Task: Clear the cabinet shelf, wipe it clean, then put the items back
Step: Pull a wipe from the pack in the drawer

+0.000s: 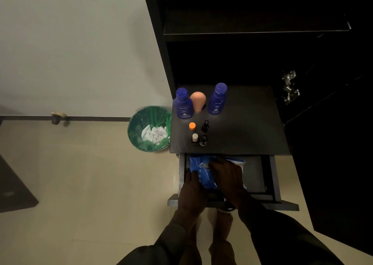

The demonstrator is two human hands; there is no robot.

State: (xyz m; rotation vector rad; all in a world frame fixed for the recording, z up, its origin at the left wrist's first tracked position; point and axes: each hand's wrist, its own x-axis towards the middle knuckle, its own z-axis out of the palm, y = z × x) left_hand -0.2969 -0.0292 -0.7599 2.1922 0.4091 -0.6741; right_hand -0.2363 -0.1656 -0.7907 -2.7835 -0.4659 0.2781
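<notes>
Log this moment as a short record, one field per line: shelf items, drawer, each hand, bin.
shelf: two blue Nivea bottles, peach bottle between them, four small bottles in front
drawer: pulled open, holds blue packet
left hand: on the packet's left edge, grip unclear
right hand: fingers lie over the packet
green bin: on the floor left of the shelf, white scraps inside

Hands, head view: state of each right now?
Left hand: on the left edge of the blue packet in the open drawer; grip cannot be told.
Right hand: laid on top of the packet, fingers spread.
</notes>
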